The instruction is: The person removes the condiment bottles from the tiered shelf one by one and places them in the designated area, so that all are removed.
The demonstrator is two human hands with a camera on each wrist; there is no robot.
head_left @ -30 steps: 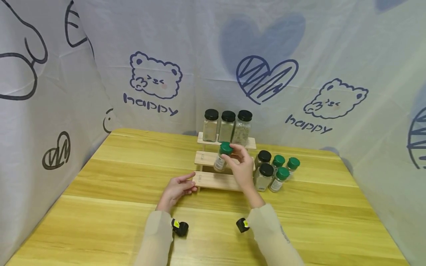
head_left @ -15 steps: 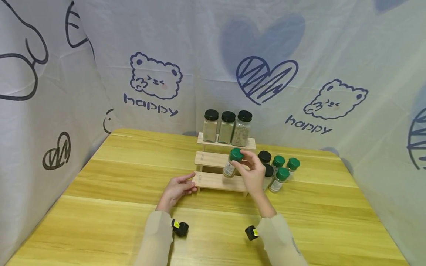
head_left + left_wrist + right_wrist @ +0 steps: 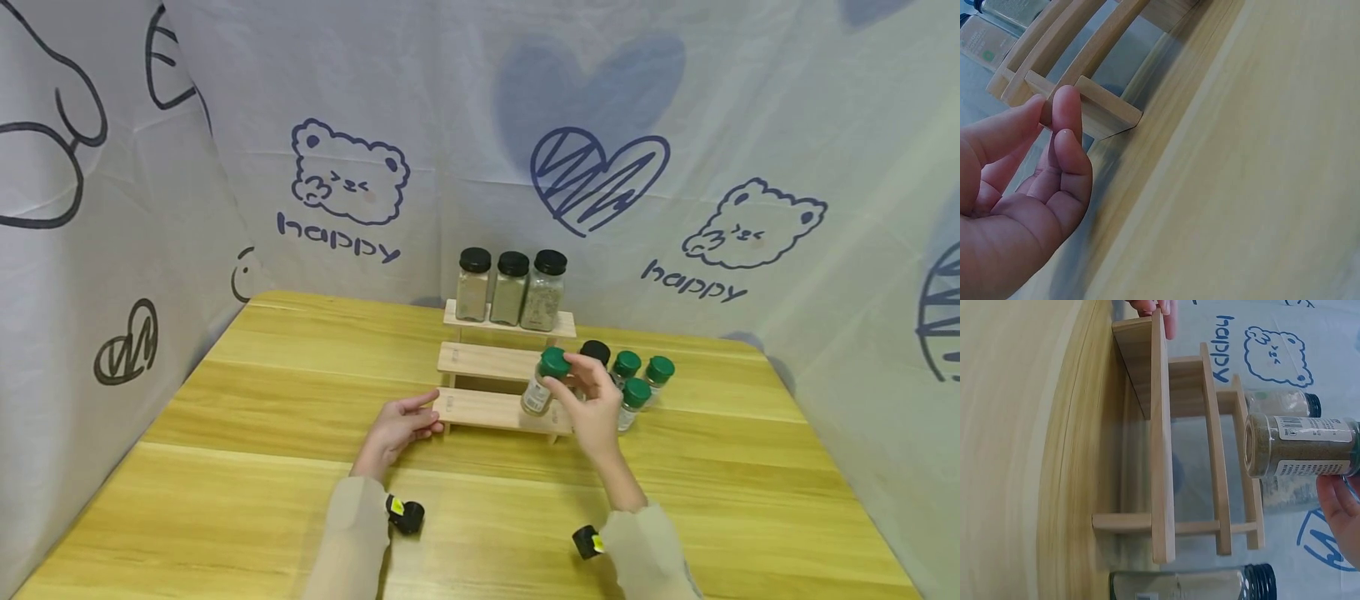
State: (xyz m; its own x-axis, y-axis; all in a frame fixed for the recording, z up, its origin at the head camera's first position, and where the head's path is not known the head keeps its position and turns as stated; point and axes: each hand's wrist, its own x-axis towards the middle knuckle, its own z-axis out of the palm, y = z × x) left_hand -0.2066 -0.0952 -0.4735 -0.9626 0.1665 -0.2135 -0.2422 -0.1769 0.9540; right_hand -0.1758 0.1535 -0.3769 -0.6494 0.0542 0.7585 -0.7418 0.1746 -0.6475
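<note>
My right hand (image 3: 597, 410) grips a green-capped spice jar (image 3: 536, 395) by its cap, thumb on one side and fingers on the other. The jar leans slightly and overlaps the right part of the lowest step in the head view. Seen from the right wrist, this jar (image 3: 1300, 447) has a white printed label, brown contents and a base clear of the shelves. My left hand (image 3: 397, 428) pinches the left end of the lowest step of the three-tier wooden rack (image 3: 480, 408). Its thumb and fingertips close on that shelf end (image 3: 1054, 103) in the left wrist view.
Three black-capped jars (image 3: 510, 287) stand on the rack's top step. Right of the rack, several spice jars with green caps (image 3: 637, 392) or black caps (image 3: 595, 351) crowd together on the wooden table (image 3: 300, 383). A printed curtain (image 3: 450, 125) hangs behind.
My right hand has carried the green-capped jar rightward and nearer to me, from in front of the middle step to over the lowest step's right part. The left hand stays put on the rack.
</note>
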